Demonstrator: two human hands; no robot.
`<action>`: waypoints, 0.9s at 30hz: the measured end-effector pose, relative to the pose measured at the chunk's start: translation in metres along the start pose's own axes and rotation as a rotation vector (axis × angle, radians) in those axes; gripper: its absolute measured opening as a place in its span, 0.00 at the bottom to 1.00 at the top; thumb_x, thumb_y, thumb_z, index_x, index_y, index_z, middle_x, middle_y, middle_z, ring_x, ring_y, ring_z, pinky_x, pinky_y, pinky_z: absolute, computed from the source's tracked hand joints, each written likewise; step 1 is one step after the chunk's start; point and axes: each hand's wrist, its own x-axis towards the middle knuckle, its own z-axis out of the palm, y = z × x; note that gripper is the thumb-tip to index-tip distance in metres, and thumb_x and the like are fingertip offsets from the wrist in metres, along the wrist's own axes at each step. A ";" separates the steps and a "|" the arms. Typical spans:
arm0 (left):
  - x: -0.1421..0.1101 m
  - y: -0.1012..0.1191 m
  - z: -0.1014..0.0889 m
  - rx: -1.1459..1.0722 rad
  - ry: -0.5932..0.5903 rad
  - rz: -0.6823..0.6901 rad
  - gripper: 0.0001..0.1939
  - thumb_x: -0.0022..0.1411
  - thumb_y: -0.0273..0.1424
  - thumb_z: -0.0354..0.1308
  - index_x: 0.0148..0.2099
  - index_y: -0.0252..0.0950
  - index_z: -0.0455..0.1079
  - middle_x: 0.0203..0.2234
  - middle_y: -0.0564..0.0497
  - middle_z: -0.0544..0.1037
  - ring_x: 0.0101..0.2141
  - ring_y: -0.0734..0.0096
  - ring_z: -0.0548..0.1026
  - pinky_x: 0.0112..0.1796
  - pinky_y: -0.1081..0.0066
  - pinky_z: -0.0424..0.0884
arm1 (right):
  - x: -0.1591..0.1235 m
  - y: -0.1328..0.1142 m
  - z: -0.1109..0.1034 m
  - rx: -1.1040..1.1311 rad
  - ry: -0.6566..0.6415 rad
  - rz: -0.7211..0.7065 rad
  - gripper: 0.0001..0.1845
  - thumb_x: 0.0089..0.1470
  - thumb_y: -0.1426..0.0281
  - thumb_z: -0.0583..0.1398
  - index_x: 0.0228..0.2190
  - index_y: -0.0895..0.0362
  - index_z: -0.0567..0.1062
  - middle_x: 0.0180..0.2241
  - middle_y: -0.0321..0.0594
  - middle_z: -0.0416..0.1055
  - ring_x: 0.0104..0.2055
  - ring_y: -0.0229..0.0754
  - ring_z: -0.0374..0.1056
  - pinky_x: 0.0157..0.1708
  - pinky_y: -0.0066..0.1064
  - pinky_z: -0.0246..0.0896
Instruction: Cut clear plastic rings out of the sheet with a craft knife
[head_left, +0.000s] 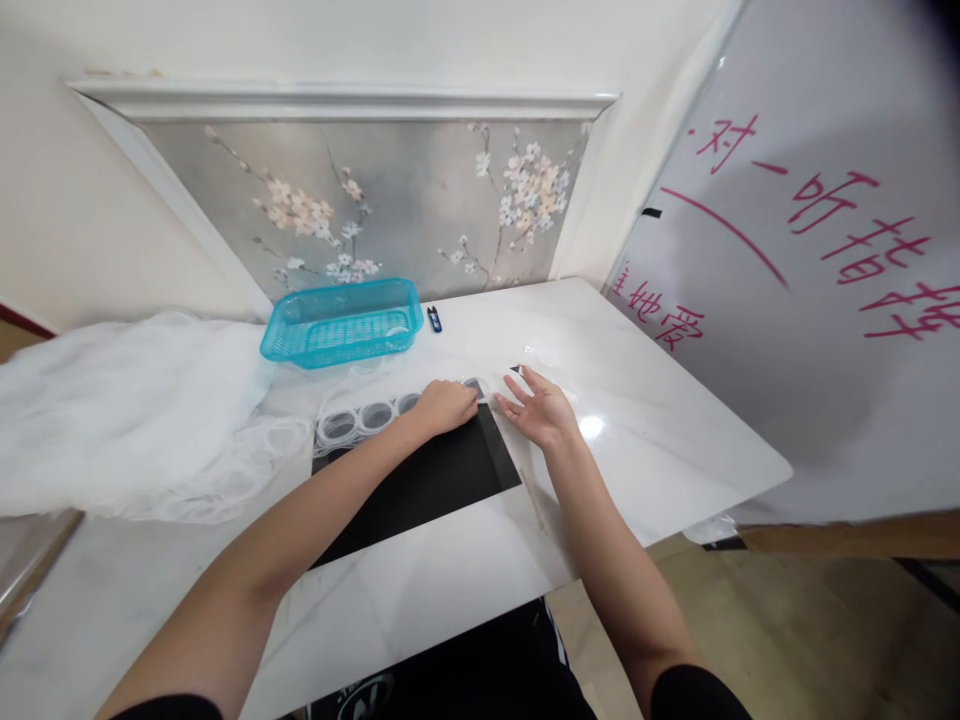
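Left hand curled, knuckles up, pressing on the far edge of a flat black rectangular sheet beside a row of clear round rings. Right hand open, fingers spread, flat on the glossy white marble table. Turquoise plastic basket and sheer white fabric farther left.

White marble table, floral wall panel, prob. whiteboard right.

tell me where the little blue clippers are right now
In the head view the blue clippers lie on the white table near its far edge, just right of the turquoise basket and beyond both hands.
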 end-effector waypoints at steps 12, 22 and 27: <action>0.007 -0.016 -0.001 -0.267 -0.003 -0.065 0.13 0.58 0.36 0.50 0.34 0.39 0.76 0.28 0.52 0.79 0.30 0.69 0.74 0.29 0.74 0.61 | -0.003 0.010 -0.002 0.008 -0.009 -0.004 0.09 0.44 0.67 0.66 0.32 0.50 0.75 0.46 0.39 0.68 0.41 0.43 0.70 0.37 0.33 0.70; 0.010 -0.022 -0.006 -0.358 0.050 -0.084 0.16 0.58 0.37 0.50 0.36 0.36 0.76 0.28 0.49 0.79 0.29 0.69 0.73 0.29 0.73 0.61 | -0.005 0.022 0.004 -0.104 -0.122 -0.154 0.09 0.40 0.68 0.69 0.27 0.54 0.77 0.39 0.35 0.73 0.37 0.38 0.70 0.38 0.28 0.69; 0.009 -0.023 -0.022 -0.408 0.105 -0.121 0.16 0.57 0.36 0.49 0.38 0.34 0.76 0.27 0.49 0.78 0.28 0.70 0.72 0.29 0.73 0.61 | -0.003 0.026 0.008 -0.098 -0.137 -0.101 0.08 0.42 0.68 0.67 0.29 0.54 0.76 0.34 0.35 0.74 0.34 0.37 0.70 0.37 0.27 0.66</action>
